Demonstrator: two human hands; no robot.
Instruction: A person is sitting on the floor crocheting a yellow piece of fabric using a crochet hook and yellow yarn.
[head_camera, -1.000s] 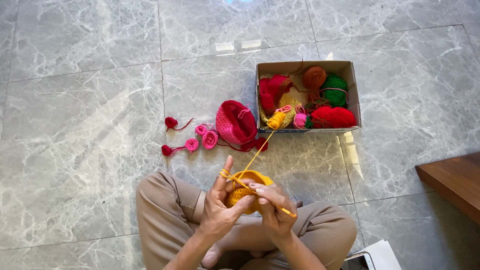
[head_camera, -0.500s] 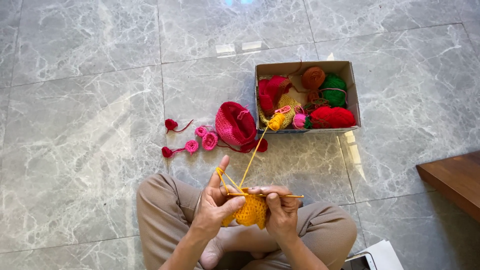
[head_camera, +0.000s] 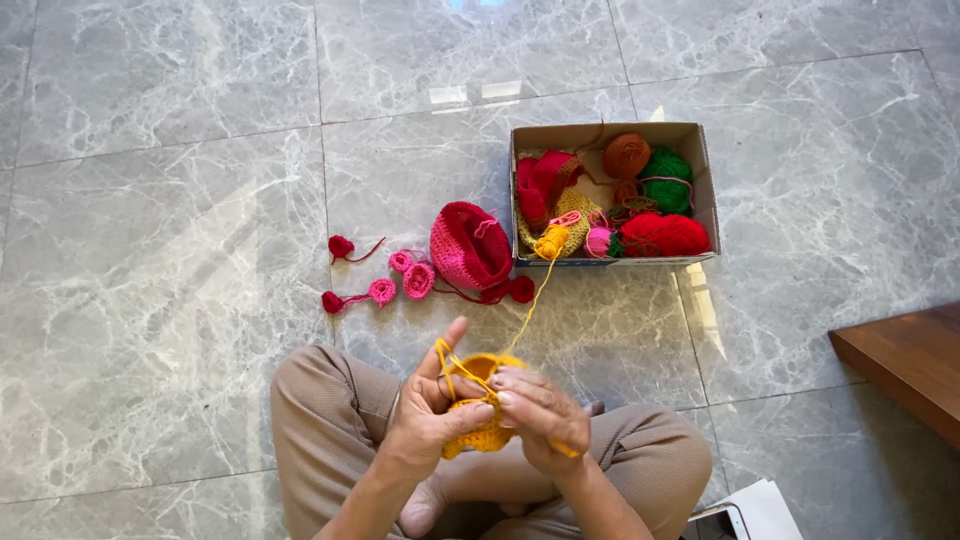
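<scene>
- A grey marble floor (head_camera: 180, 300) is seen, on which a person sits cross-legged.
- A cardboard box (head_camera: 700, 180) holding balls of yarn in orange, green, red and yellow is set ahead of the knees.
- A pink crocheted cap (head_camera: 468, 245) is laid left of the box, small pink and red rounds beside it.
- A yellow crochet piece (head_camera: 485, 432) is held above the lap, its strand run up to the box.
- The left hand (head_camera: 425, 420) is closed on the piece, index finger raised with yarn looped over.
- The right hand (head_camera: 540, 415) is curled, its fingers pinched at the piece's edge.
</scene>
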